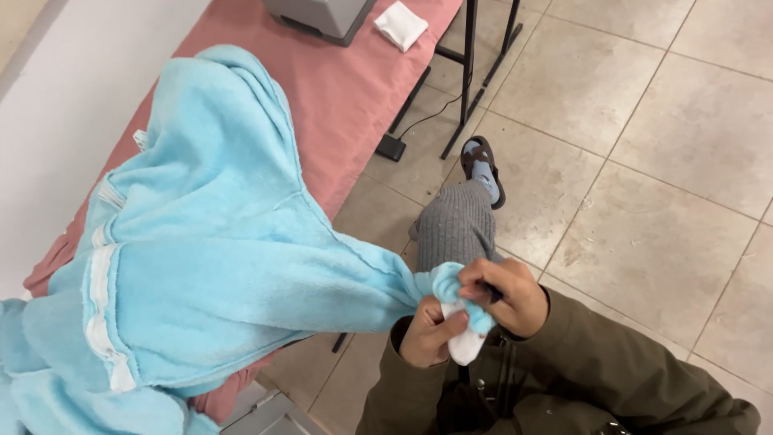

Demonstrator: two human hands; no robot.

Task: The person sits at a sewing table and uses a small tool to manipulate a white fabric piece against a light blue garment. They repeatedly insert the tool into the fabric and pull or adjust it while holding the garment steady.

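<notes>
Head view: a seated person in an olive jacket works on the tip of a light-blue fleece garment (201, 250), most of which lies spread over a pink-covered counter (354, 80) at the left while one drawn-out end stretches right to the lap. The left hand (431, 332) is closed around that bunched end and around a small white piece (465, 345), cloth or padding by the look of it, that hangs just below the fingers. The right hand (509, 296) pinches the blue tip from above, touching the left; a thin dark object seems to sit between its fingers, too small to identify. By the look of it, the step in hand is close handwork at the tip, which calls for a steady pinch and taut fabric. A grey box (318, 16) and a folded white cloth (400, 24) sit at the far end of the counter; a sandalled foot (483, 171) rests on the tiled floor (644, 161).
</notes>
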